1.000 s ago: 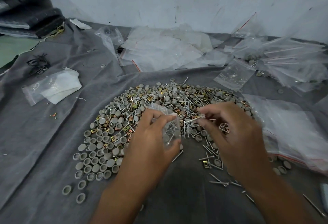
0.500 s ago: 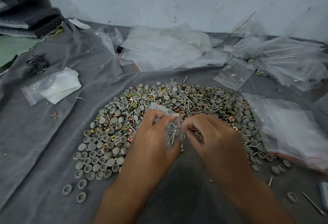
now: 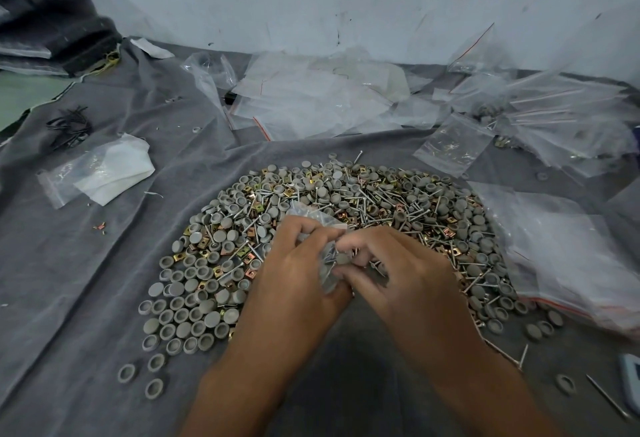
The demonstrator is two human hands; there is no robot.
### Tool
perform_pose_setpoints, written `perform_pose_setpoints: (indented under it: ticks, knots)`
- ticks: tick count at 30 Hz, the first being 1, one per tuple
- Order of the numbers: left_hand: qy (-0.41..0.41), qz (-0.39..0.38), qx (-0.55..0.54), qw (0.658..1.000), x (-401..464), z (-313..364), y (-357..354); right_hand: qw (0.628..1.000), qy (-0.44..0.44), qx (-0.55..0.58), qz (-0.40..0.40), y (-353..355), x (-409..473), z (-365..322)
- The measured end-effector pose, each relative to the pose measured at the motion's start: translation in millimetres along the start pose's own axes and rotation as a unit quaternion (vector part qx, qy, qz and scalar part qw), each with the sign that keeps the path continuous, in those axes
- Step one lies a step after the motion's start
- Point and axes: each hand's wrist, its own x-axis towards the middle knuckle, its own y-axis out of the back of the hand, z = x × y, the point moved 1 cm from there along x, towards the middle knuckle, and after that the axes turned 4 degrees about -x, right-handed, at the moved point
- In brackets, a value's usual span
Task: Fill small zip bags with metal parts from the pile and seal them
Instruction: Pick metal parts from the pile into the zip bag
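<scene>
A wide pile of metal parts (image 3: 346, 214), grey round caps, screws and brass-coloured square clips, lies on the grey cloth. My left hand (image 3: 294, 270) grips a small clear zip bag (image 3: 327, 256) above the pile's near edge; screws show inside it. My right hand (image 3: 398, 273) is pressed against the bag's mouth, its fingertips pinching a grey cap (image 3: 343, 258) at the opening.
Empty zip bags (image 3: 311, 100) lie heaped at the back, more bags (image 3: 568, 256) lie at the right. A bag with white sheets (image 3: 104, 169) sits at the left, black ties (image 3: 69, 126) beyond it. Loose caps and screws are scattered near the front.
My right hand came left from the pile to the bag, first with screws, now with a grey cap at the bag's mouth. My left hand kept holding the bag.
</scene>
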Motion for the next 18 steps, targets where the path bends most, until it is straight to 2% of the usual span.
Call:
perform_pose_setpoints:
  ticks: [4,9,13,18]
  knots:
    - [0.015,0.008,0.008,1.0,0,0,2,0.991,-0.104,0.076,0.038,13,9,17]
    - [0.018,0.03,-0.002,0.999,-1,3,4,0.975,-0.216,0.024,0.045,23,12,57]
    - [0.04,0.06,-0.022,0.997,-1,4,5,0.965,-0.258,-0.034,-0.014,20,6,77]
    - [0.056,0.074,-0.041,0.995,0,5,6,0.954,-0.221,-0.113,-0.166,0,5,80]
